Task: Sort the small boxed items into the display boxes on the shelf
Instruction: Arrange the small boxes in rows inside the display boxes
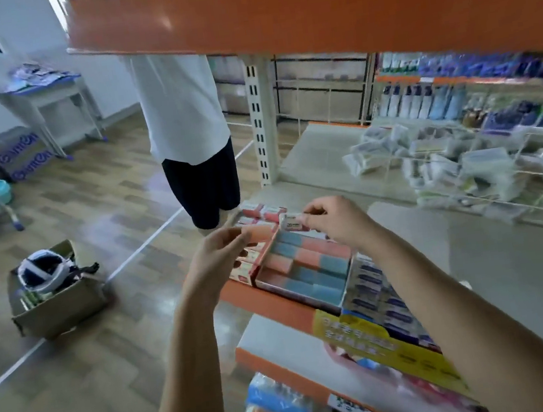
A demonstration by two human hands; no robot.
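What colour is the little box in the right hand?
White, with dark "2B" print, pinched in the right hand: the little box, seen in the head view.

One head-worn view, wide-angle

It looks forward and down from close above the shelf (402,224), with the wooden floor (76,212) stretching away left.
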